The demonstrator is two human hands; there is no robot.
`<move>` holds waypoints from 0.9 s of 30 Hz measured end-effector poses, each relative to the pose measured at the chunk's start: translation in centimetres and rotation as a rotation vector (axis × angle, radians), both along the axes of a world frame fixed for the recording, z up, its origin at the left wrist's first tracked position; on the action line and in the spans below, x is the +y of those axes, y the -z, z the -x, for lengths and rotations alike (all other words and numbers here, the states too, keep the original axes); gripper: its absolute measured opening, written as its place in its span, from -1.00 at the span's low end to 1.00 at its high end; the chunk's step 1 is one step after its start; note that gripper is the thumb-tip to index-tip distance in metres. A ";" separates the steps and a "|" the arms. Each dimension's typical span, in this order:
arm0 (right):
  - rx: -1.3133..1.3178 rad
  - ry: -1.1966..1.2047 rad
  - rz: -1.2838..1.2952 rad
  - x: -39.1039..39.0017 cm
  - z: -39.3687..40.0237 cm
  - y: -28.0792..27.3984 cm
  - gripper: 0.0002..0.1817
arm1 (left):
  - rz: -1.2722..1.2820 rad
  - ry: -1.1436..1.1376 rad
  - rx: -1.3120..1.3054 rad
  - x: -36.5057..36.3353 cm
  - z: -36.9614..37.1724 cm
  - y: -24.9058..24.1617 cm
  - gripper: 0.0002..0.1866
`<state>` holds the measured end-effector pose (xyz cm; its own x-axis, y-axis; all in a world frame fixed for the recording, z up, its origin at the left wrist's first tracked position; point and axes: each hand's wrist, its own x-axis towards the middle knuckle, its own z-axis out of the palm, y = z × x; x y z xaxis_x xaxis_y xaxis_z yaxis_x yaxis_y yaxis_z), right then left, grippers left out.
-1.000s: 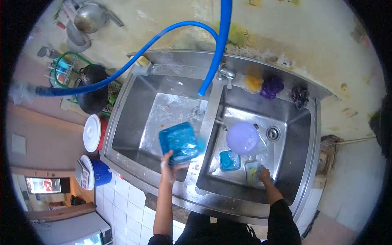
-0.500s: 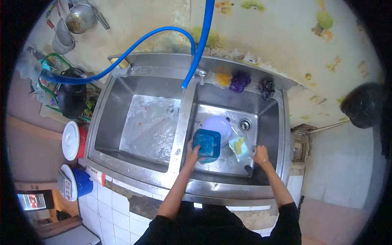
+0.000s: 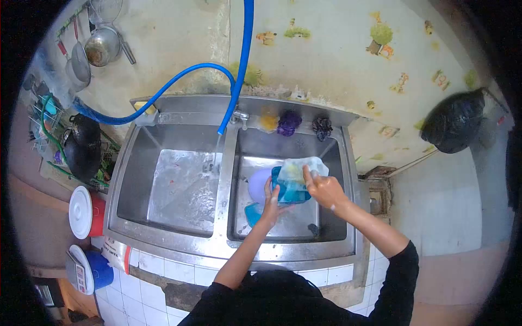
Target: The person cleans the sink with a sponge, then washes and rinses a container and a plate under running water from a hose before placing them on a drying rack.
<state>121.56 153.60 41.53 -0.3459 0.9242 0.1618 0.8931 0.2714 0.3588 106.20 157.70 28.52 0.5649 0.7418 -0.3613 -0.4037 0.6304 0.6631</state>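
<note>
Over the right sink basin, my left hand holds a blue square container from its left side, fingers wrapped on it. My right hand presses a whitish cloth-like piece with a yellow patch onto the container's top. Behind and left of the container lies a purple round item. A second teal piece rests on the basin floor below it. A small dark object sits near the basin's front right corner.
Water runs from a blue hose into the left basin. Yellow, purple and dark scrubbers line the back ledge beside the tap. A red bucket and blue bucket stand left; a black bag hangs right.
My right hand has moved up and left, bringing the whitish piece onto the blue container. The container is raised and tilted, and the teal piece now shows below. The camera view has shifted.
</note>
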 end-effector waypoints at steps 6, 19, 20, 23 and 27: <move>0.186 0.038 -0.049 0.0 -2.3 -0.3 -0.50 | -0.035 -0.042 -0.020 -0.2 0.5 -0.7 -0.39; 1.051 0.689 0.450 -4.0 -13.2 28.4 -0.77 | 0.059 -0.202 0.164 0.7 8.2 7.2 -0.33; 0.999 0.739 0.494 -4.6 -13.6 33.4 -0.76 | 0.072 -0.193 0.143 0.9 8.8 8.2 -0.32; 0.636 0.720 0.576 -7.3 -13.2 42.3 -0.71 | 0.102 -0.210 0.118 0.6 9.4 8.7 -0.31; 0.352 0.613 0.704 -7.1 -10.1 39.0 -0.69 | 0.149 -0.295 0.094 -0.1 9.6 5.5 -0.33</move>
